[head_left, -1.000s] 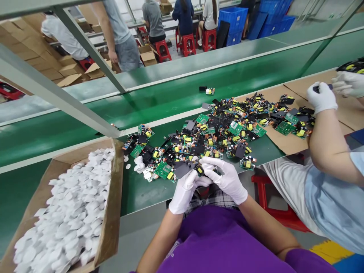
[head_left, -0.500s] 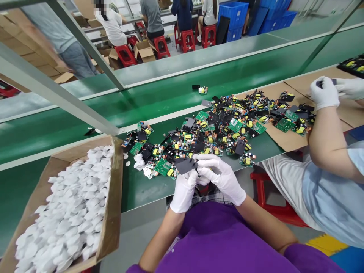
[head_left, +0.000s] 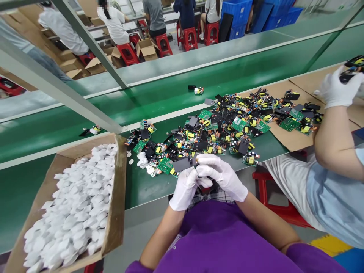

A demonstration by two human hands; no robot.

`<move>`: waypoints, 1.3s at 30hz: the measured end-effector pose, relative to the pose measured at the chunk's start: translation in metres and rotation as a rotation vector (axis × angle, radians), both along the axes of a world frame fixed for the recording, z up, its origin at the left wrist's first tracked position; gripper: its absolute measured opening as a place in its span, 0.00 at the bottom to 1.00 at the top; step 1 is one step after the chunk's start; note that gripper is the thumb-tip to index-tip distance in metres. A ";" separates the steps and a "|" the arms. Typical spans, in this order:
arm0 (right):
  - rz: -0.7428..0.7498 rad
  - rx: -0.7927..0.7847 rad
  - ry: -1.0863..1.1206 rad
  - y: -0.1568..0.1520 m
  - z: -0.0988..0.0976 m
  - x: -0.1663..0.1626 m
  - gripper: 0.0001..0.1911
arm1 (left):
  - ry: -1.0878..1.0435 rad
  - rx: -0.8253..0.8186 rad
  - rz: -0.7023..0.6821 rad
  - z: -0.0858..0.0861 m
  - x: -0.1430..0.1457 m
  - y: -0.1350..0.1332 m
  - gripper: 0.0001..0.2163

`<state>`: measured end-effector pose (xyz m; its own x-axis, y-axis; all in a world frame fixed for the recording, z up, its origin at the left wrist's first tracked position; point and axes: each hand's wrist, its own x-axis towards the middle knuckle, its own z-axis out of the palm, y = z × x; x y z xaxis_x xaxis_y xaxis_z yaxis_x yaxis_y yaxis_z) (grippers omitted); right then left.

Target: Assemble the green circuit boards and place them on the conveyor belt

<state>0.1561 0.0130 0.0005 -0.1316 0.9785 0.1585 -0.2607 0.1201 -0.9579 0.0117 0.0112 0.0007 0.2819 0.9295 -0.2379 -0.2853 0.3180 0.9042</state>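
Note:
A flat black plastic cover is held up over the near edge of the table, its broad side toward me. My white-gloved left hand grips it from below, fingers closed. At its right end, the gloved fingers of my right hand pinch together on it; what else they may hold is hidden. Just beyond lies a big heap of green circuit boards with yellow transformers, mixed with black covers. A crumpled white wad sits at the heap's left end.
A cardboard box full of white round pieces stands at the left. Behind the heap runs a green conveyor belt carrying a few loose parts. At the right a co-worker's gloved hand holds dark parts over cardboard. Slanted metal posts rise at left.
The black cover has tilted, showing a narrower face, while my hands stay nearly in place. Parts on the belt have slid left. The co-worker's hands have moved to the right.

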 end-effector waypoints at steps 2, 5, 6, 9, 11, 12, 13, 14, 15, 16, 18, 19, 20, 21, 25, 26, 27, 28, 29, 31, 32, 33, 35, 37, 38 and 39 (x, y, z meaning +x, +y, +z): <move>-0.017 0.063 -0.026 0.000 -0.001 0.000 0.10 | 0.003 0.005 0.024 0.000 0.000 0.000 0.27; -0.019 0.194 -0.122 0.000 -0.006 0.000 0.07 | 0.049 0.026 0.008 -0.002 -0.002 0.001 0.28; -0.029 0.226 -0.157 -0.001 -0.008 -0.001 0.07 | 0.060 0.023 -0.001 -0.003 -0.002 0.002 0.28; -0.121 0.307 -0.260 -0.003 -0.013 -0.003 0.09 | 0.046 -0.027 0.018 -0.007 -0.003 0.002 0.28; -0.196 0.379 -0.347 -0.003 -0.015 -0.005 0.12 | 0.016 -0.050 0.045 -0.008 -0.002 0.002 0.26; -0.221 0.424 -0.396 -0.003 -0.016 -0.005 0.14 | -0.002 -0.054 0.058 -0.008 -0.002 0.002 0.25; -0.239 0.470 -0.441 -0.002 -0.017 -0.006 0.16 | -0.022 -0.057 0.070 -0.007 -0.002 0.002 0.24; -0.250 0.514 -0.476 -0.002 -0.017 -0.007 0.19 | -0.041 -0.058 0.080 -0.007 -0.001 0.002 0.22; -0.252 0.550 -0.495 -0.001 -0.017 -0.007 0.21 | -0.058 -0.057 0.083 -0.007 -0.002 0.003 0.21; -0.247 0.561 -0.498 -0.001 -0.018 -0.008 0.22 | -0.069 -0.058 0.081 -0.008 -0.002 0.003 0.19; -0.223 0.492 -0.480 0.000 -0.018 -0.009 0.25 | -0.073 -0.068 0.071 -0.010 -0.003 0.004 0.17; -0.208 0.441 -0.471 0.000 -0.018 -0.010 0.26 | -0.071 -0.072 0.062 -0.012 -0.004 0.005 0.17; -0.198 0.403 -0.468 0.000 -0.018 -0.011 0.27 | -0.073 -0.078 0.050 -0.014 -0.005 0.005 0.16; -0.198 0.389 -0.470 0.000 -0.018 -0.012 0.27 | -0.080 -0.083 0.038 -0.015 -0.006 0.006 0.16; -0.216 0.555 -0.530 0.004 -0.016 -0.009 0.28 | -0.093 -0.092 -0.009 -0.018 -0.009 0.007 0.14; -0.218 0.597 -0.562 0.006 -0.016 -0.008 0.30 | -0.100 -0.110 -0.003 -0.019 -0.009 0.006 0.13; -0.215 0.630 -0.599 0.008 -0.015 -0.006 0.33 | -0.115 -0.134 0.015 -0.021 -0.010 0.006 0.12; -0.208 0.653 -0.637 0.009 -0.015 -0.005 0.34 | -0.136 -0.161 0.043 -0.023 -0.010 0.006 0.12; -0.202 0.661 -0.671 0.010 -0.015 -0.004 0.35 | -0.163 -0.191 0.082 -0.025 -0.010 0.006 0.12; -0.212 0.645 -0.725 0.011 -0.017 -0.003 0.33 | -0.208 -0.245 0.154 -0.031 -0.010 0.005 0.12; -0.223 0.632 -0.739 0.011 -0.018 -0.003 0.32 | -0.221 -0.262 0.170 -0.033 -0.010 0.004 0.11; -0.233 0.617 -0.741 0.011 -0.018 -0.003 0.32 | -0.231 -0.269 0.172 -0.034 -0.009 0.004 0.10; -0.235 0.595 -0.714 0.009 -0.018 -0.004 0.31 | -0.237 -0.254 0.160 -0.035 -0.008 0.003 0.10; -0.208 0.570 -0.660 0.007 -0.016 -0.005 0.28 | -0.222 -0.222 0.143 -0.032 -0.006 0.002 0.09; -0.194 0.556 -0.634 0.006 -0.014 -0.005 0.27 | -0.212 -0.225 0.138 -0.030 -0.006 0.002 0.07; -0.183 0.545 -0.610 0.006 -0.013 -0.006 0.26 | -0.212 -0.260 0.144 -0.028 -0.005 0.002 0.04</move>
